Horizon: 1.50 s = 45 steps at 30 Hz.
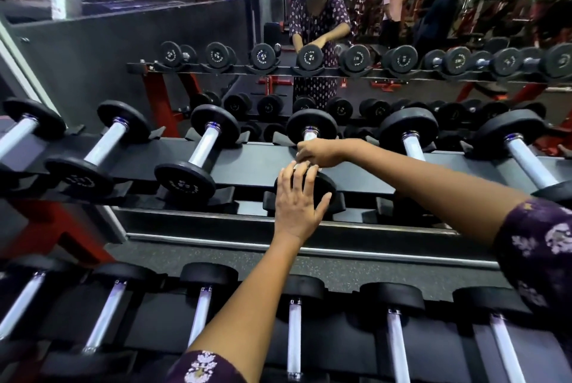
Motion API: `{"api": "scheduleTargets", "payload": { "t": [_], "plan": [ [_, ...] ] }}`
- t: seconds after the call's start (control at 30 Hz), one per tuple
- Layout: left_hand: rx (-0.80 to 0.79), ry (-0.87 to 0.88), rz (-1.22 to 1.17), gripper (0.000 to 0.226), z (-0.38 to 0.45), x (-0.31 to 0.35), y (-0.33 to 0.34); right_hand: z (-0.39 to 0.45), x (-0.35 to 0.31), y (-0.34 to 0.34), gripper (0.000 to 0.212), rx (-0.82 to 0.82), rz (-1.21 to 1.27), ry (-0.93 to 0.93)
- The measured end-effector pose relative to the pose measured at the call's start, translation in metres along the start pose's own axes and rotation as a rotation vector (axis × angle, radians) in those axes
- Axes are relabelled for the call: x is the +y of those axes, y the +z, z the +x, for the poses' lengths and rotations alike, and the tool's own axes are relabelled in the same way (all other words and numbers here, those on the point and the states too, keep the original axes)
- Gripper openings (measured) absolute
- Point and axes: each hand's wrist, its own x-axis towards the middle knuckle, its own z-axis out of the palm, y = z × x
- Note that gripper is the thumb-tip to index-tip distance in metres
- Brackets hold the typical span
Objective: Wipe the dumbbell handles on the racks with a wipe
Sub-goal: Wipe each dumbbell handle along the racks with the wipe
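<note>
Lower-rack dumbbells (293,336) sit nearest; on upper rack (247,163), left hand (297,200) lies flat, bracing dumbbell head (322,187), right hand (315,155) grasps handle (309,135) with barely visible wipe (297,166); best twist wipe full length.

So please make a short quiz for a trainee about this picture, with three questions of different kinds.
1. True or false: the left hand rests flat on the near weight plate of the dumbbell being wiped.
2. Which hand is on the handle? A) left B) right C) neither
3. Fill in: behind the upper rack stands a large ____.

Key: 1 true. 2 B, the right hand. 3 mirror.
</note>
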Motion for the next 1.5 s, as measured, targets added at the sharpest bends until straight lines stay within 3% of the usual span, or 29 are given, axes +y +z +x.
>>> {"api": "scheduleTargets", "payload": {
  "t": [0.23, 0.53, 0.73, 0.87, 0.97, 1.07, 1.13, 1.2, 1.3, 1.37, 1.5],
  "plan": [
    [-0.13, 0.032, 0.022, 0.071, 0.0, -0.003, -0.016, 0.016, 0.024, -0.004, 0.026, 0.197, 0.05, 0.095],
    [-0.228, -0.06, 0.008, 0.098, 0.0, 0.004, -0.027, -0.017, -0.004, 0.021, 0.022, 0.179, 0.175, -0.019],
    [-0.296, -0.081, -0.031, 0.092, 0.005, 0.003, -0.036, -0.01, 0.025, 0.007, 0.019, 0.333, 0.28, 0.187],
    [-0.326, -0.12, -0.064, 0.091, 0.006, 0.005, -0.04, -0.015, 0.003, 0.02, 0.022, 0.384, 0.425, 0.142],
    [-0.34, -0.138, -0.107, 0.09, 0.007, 0.007, -0.044, -0.027, -0.008, 0.023, 0.035, 0.233, 0.428, 0.076],
    [-0.349, -0.171, -0.191, 0.083, 0.011, 0.006, -0.052, -0.041, -0.006, 0.011, 0.04, 0.105, 0.646, 0.097],
    [-0.382, -0.27, -0.331, 0.071, 0.02, 0.006, -0.06, -0.05, -0.009, 0.002, 0.029, 0.265, 0.876, 0.142],
    [-0.343, -0.499, -0.532, 0.054, 0.033, 0.003, -0.065, -0.054, -0.013, -0.004, 0.027, 0.447, 1.257, 0.147],
    [-0.168, -0.898, -0.887, 0.033, 0.053, -0.001, -0.076, -0.055, -0.024, -0.01, 0.026, 0.46, 1.699, 0.045],
    [-0.121, -1.012, -1.067, 0.017, 0.06, -0.008, -0.085, -0.053, -0.034, -0.012, 0.024, 0.392, 1.718, -0.007],
    [-0.069, -0.958, -1.078, 0.009, 0.064, -0.019, -0.114, -0.045, -0.064, -0.018, 0.021, 0.395, 1.648, -0.024]
  ]
}}
